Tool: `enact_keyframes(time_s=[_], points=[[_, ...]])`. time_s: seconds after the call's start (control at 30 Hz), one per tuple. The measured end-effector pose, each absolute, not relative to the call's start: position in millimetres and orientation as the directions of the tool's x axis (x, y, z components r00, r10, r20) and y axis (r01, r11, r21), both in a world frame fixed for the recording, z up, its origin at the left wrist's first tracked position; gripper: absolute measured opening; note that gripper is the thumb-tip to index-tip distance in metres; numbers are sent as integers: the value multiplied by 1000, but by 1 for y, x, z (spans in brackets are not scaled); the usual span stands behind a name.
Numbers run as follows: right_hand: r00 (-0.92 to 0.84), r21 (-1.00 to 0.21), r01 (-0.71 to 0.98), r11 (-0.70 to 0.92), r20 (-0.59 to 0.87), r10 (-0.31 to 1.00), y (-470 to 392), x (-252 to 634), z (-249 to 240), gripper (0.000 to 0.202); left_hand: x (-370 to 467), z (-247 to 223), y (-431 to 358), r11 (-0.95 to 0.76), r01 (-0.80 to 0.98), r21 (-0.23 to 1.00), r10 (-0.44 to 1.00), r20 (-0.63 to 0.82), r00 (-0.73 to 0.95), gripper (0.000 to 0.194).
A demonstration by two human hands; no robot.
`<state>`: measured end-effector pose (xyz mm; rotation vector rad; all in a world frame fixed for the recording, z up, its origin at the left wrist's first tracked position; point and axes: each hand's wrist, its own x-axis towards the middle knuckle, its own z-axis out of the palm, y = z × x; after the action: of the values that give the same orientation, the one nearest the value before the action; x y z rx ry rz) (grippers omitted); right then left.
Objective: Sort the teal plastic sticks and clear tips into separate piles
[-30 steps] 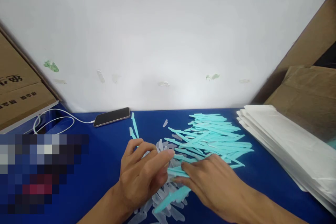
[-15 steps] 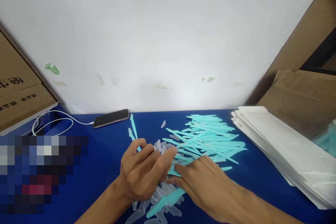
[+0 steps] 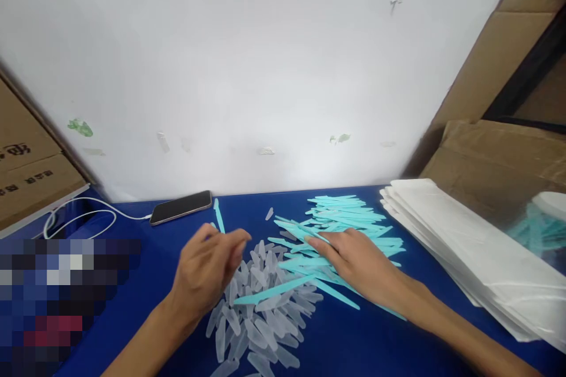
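Note:
My left hand [image 3: 206, 268] hovers over the left edge of a heap of translucent plastic caps [image 3: 265, 330]. Its fingers are curled with the thumb against them, and whatever may be inside is hidden. On the right, my right hand [image 3: 354, 256] reaches into a pile of slim turquoise eyebrow razors [image 3: 340, 212]. Thumb and fingers close round a turquoise razor [image 3: 289, 227], whose end points left. A single turquoise razor [image 3: 274, 291] lies slantwise across the caps. Beyond my left hand, another razor [image 3: 220, 216] lies apart, and a second beside it is mostly covered.
A black phone [image 3: 181, 207] with a white cable lies at the back left. White folded sheets [image 3: 442, 230] are stacked at the right, before a cardboard box [image 3: 499, 159]. Another box [image 3: 30, 171] stands left. A white wall [image 3: 265, 70] rises behind the blue table [image 3: 145, 294].
My hands have come apart. The left has drawn back left, and the right has moved up over the razor pile. The razor near the front now lies farther back on the caps.

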<state>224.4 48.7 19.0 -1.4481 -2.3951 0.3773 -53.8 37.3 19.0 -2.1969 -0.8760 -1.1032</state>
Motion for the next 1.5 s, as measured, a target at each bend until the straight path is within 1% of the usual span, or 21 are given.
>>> enact_keyframes(time_s=[0.07, 0.17, 0.3, 0.4, 0.47, 0.5, 0.53, 0.6, 0.67, 0.7, 0.73, 0.77, 0.87, 0.93, 1.0, 1.07, 1.17, 1.3, 1.37, 1.5], points=[[-408, -436, 794, 424, 137, 903, 52, 226, 20, 55, -42, 12, 35, -737, 653, -171, 334, 749, 573, 16], [-390, -465, 793, 394, 108, 914, 51, 224, 19, 49, -28, 7, 32, -778, 601, -182, 336, 688, 643, 16], [-376, -465, 799, 382, 110, 920, 49, 222, 14, 45, -24, 6, 31, -776, 598, -204, 335, 670, 663, 14], [-346, -484, 789, 379, 159, 925, 50, 222, 11, 47, -27, 4, 30, -780, 602, -172, 355, 671, 651, 17], [-329, -517, 772, 369, 171, 929, 50, 222, 10, 49, -29, 1, 29, -787, 607, -115, 375, 692, 617, 19], [-329, -540, 757, 367, 171, 929, 51, 221, 10, 50, -29, 0, 28, -790, 611, -55, 399, 710, 580, 20], [-335, -565, 737, 371, 171, 927, 50, 220, 10, 51, -29, -2, 26, -784, 619, 35, 444, 730, 520, 21], [-353, -615, 689, 384, 178, 918, 49, 217, 10, 51, -24, -5, 23, -719, 623, 307, 601, 725, 337, 23], [-361, -654, 645, 395, 195, 912, 46, 214, 9, 49, -18, -6, 19, -581, 552, 598, 768, 627, 131, 22], [-359, -671, 627, 396, 202, 911, 44, 212, 9, 48, -14, -5, 17, -502, 490, 712, 833, 551, 52, 22], [-354, -685, 613, 393, 207, 912, 42, 210, 8, 47, -11, -5, 16, -433, 421, 797, 879, 478, 1, 23], [-348, -699, 600, 390, 210, 914, 40, 208, 8, 46, -8, -5, 15, -377, 356, 855, 911, 411, -22, 25], [-312, -726, 570, 385, 243, 918, 38, 204, 10, 43, -4, -4, 16, -237, 180, 955, 971, 241, 0, 38], [-273, -735, 554, 391, 283, 920, 40, 201, 14, 43, -3, -3, 19, -113, 54, 992, 992, 109, 65, 50], [-255, -737, 544, 400, 309, 916, 46, 197, 20, 44, -3, -1, 21, 28, -47, 998, 985, -19, 171, 64], [-267, -713, 562, 420, 324, 908, 54, 190, 27, 44, -3, 3, 22, 127, -99, 987, 956, -95, 277, 74], [-290, -655, 601, 458, 356, 888, 66, 178, 36, 42, -3, 9, 18, 142, -131, 981, 936, -90, 342, 84], [-321, -588, 644, 489, 373, 871, 76, 165, 39, 41, -3, 13, 10, 37, -82, 996, 956, -11, 295, 92], [-337, -574, 653, 494, 364, 869, 79, 162, 37, 43, -4, 11, 8, 4, -60, 998, 958, 13, 285, 93], [-379, -558, 650, 516, 351, 856, 80, 158, 28, 47, -5, 2, 10, 31, -43, 999, 953, -16, 304, 94]])
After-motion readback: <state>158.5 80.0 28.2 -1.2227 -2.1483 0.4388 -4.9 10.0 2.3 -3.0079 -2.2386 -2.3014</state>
